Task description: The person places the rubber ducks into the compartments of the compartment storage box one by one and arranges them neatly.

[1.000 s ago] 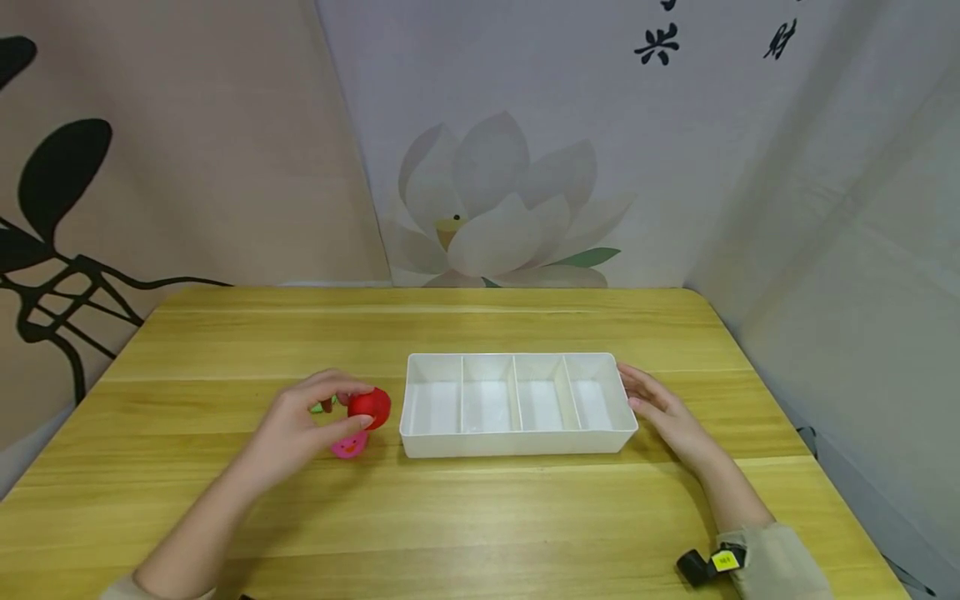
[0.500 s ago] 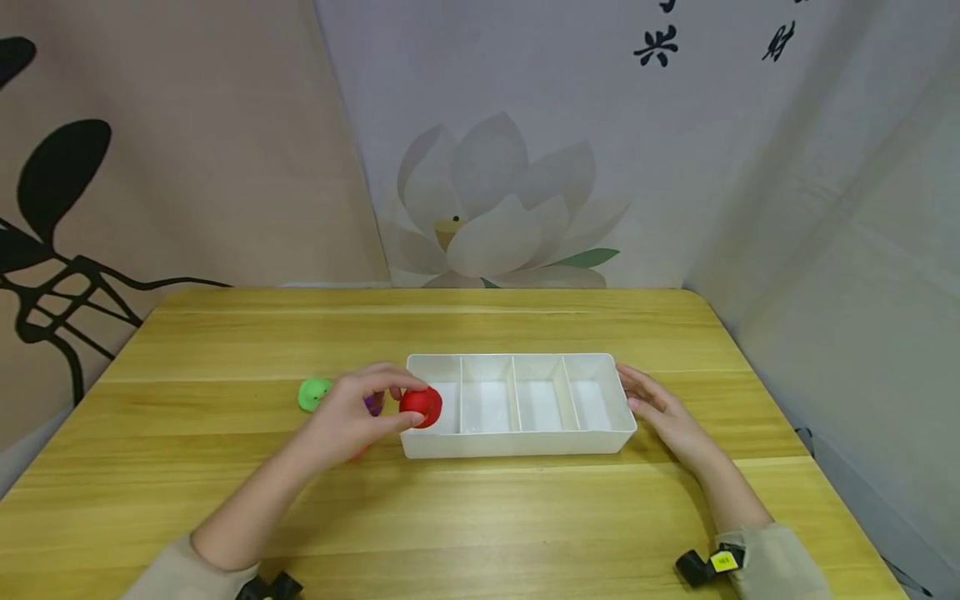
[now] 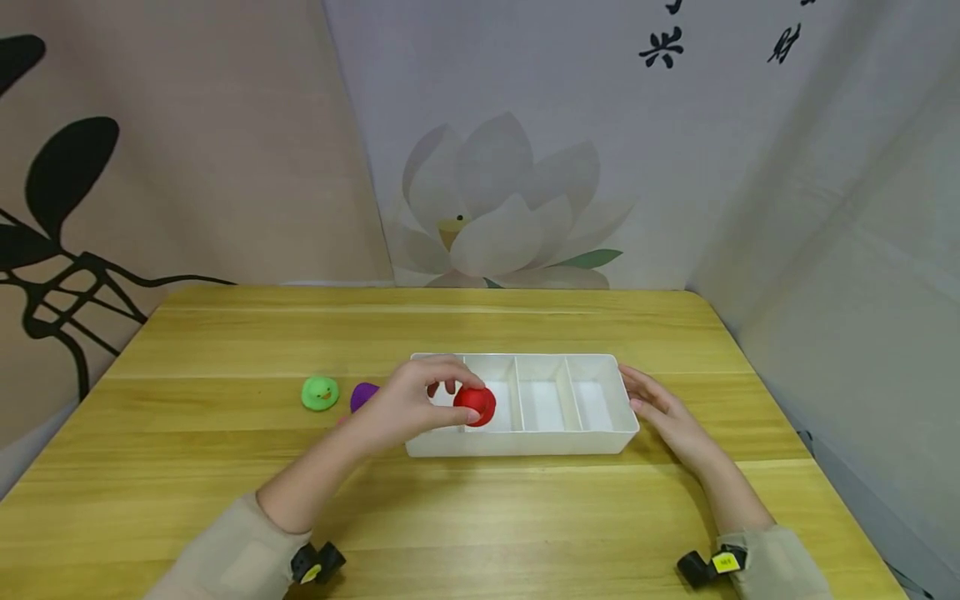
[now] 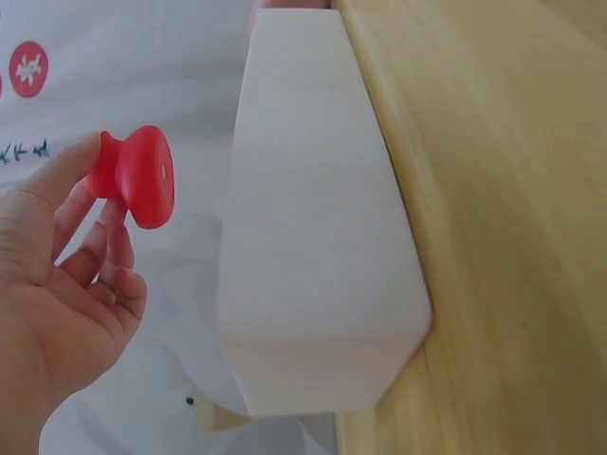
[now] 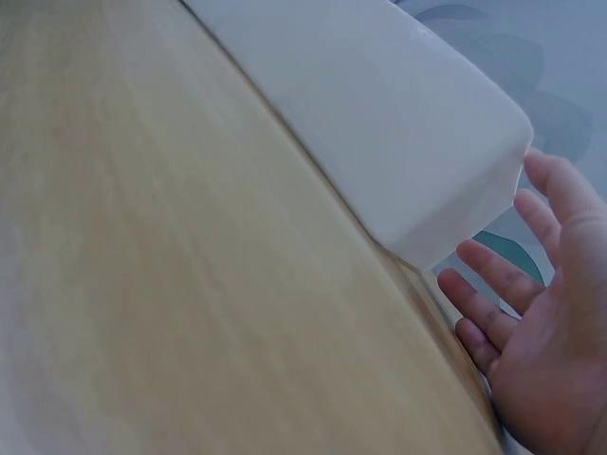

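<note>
My left hand [image 3: 408, 402] pinches a red rubber duck [image 3: 477, 406] between thumb and fingers. It holds the duck above the second compartment from the left of a white divided box [image 3: 517, 444]. In the left wrist view, the red duck [image 4: 142, 175] is sideways with its flat base turned to the right, and the box's long outer wall [image 4: 303, 209] stands beside it. At the box's right end is my right hand [image 3: 663, 408], fingertips against the wall. The right wrist view shows that hand [image 5: 550, 313] with loosely bent fingers by the box corner.
A green rubber duck [image 3: 320, 393] sits on the wooden table [image 3: 525, 525], left of the box. Nearer the left hand is a purple toy [image 3: 363, 395], partly hidden by the wrist. Just a sliver of a pink toy [image 3: 342, 420] shows. Behind the table hangs a printed curtain [image 3: 510, 200].
My left hand has carried the red duck rightward from beside the box to over its second compartment, uncovering the green duck and part of the purple toy. The right hand has stayed put.
</note>
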Tool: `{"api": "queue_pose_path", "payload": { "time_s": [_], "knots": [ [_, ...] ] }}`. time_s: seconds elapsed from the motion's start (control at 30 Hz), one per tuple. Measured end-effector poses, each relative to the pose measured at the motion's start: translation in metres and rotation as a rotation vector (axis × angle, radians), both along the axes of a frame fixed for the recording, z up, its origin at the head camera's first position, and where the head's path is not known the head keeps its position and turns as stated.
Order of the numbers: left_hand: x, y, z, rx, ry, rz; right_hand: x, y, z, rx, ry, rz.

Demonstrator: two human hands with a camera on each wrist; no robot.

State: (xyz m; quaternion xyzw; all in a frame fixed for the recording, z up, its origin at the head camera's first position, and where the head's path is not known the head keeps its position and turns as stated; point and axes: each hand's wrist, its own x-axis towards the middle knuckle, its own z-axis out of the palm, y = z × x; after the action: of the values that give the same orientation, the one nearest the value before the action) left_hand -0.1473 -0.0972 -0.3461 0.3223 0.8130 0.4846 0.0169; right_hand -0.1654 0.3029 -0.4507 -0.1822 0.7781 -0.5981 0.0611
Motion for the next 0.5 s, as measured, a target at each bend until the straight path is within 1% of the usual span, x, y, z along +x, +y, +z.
{"api": "queue_pose_path", "payload": {
  "time_s": [0.1,0.27,0.5],
  "knots": [
    [-0.005,0.007,0.003,-0.019,-0.018,-0.018,0.000,-0.001,0.001,-0.007,-0.002,0.006],
    [-0.017,0.017,0.008,-0.057,-0.040,-0.064,0.000,0.000,0.001,-0.005,0.004,0.010],
    [-0.031,0.032,0.019,-0.081,-0.066,-0.122,0.000,0.001,0.000,0.001,-0.001,0.011]
  ]
}}
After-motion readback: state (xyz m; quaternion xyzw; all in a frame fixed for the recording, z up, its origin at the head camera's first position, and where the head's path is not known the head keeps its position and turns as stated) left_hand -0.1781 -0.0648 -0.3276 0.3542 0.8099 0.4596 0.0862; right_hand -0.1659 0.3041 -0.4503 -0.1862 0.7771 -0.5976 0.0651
